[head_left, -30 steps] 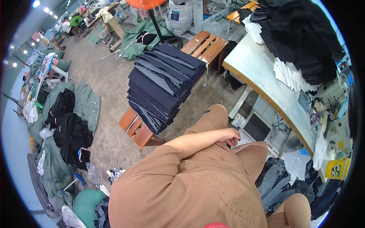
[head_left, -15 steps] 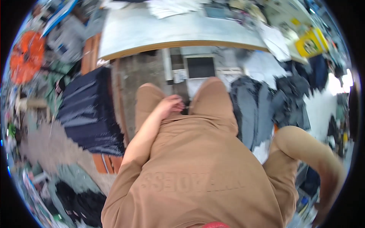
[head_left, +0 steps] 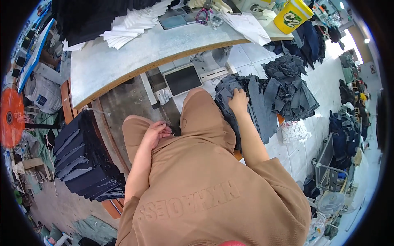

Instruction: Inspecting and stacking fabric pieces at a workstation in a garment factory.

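My left hand (head_left: 158, 133) rests on my left thigh, its fingers loosely bent and a little apart, with nothing visible in it. To the right, my right hand (head_left: 239, 100) lies on top of a stack of grey denim pieces (head_left: 257, 108). Its fingers are spread over the cloth, and no piece is lifted. More dark grey denim pieces (head_left: 293, 98) are heaped just right of that stack. At my left side stands a tall stack of dark navy denim pieces (head_left: 80, 158) with frayed edges.
A pale worktable (head_left: 135, 61) spans the front, holding white cloth pieces (head_left: 131, 26), a phone-like flat object (head_left: 172, 22) and a yellow bucket (head_left: 292, 16). Beneath it is a black pedal (head_left: 182, 80). An orange fan (head_left: 10, 117) stands left; a metal trolley (head_left: 328, 174) is at right.
My right arm has swung from the far lower right onto the grey denim stack. My view and body have turned right. The left hand stays on the thigh.
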A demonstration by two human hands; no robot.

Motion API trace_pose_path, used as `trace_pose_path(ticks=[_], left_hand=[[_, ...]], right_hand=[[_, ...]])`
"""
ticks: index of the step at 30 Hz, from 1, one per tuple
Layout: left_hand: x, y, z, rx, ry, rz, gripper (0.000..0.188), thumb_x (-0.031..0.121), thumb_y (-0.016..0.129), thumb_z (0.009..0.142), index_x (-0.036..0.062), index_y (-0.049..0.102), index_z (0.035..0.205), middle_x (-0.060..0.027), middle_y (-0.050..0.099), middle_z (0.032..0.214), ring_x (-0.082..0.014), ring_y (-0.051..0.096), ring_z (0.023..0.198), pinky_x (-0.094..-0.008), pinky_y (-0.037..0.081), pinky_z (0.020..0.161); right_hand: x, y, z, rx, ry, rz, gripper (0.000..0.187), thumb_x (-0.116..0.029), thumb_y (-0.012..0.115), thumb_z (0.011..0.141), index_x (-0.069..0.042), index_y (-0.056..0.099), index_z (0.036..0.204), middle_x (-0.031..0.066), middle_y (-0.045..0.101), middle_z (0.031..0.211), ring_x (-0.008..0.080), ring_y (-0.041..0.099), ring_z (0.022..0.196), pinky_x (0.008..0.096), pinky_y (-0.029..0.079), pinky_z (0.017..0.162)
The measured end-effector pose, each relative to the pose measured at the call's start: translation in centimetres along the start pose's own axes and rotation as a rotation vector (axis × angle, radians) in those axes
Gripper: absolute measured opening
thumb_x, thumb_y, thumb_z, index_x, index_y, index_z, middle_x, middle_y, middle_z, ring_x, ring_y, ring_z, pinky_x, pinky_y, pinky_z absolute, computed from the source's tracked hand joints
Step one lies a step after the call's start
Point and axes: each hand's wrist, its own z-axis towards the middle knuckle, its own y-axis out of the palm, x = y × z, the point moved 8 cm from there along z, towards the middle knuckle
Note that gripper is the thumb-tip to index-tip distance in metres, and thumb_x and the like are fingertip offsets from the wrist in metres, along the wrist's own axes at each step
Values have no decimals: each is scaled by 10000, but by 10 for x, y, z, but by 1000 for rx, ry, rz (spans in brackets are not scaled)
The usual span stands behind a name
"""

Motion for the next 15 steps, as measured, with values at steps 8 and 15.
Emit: trace_pose_path(ticks=[8, 15], left_hand=[[4, -3, -8, 51, 12, 48, 168, 171, 552, 896, 46, 556, 1008, -81, 623, 833, -186, 626, 796, -299, 528, 672], [134, 158, -74, -356, 1058, 730, 440, 181, 671, 781, 27, 522, 1165, -119, 573, 1129, -195, 503, 1107, -348, 400, 930]], right_hand=[[-8, -53, 7, -247, 88, 1107, 372, -121, 646, 803, -7, 534, 1139, 85, 612, 943, 163, 557, 892, 294, 428, 800], [-190, -182, -84, -1093, -674, 2068, 226, -219, 539, 885, 3, 531, 846, 61, 457, 534, 163, 411, 432, 355, 365, 519]])
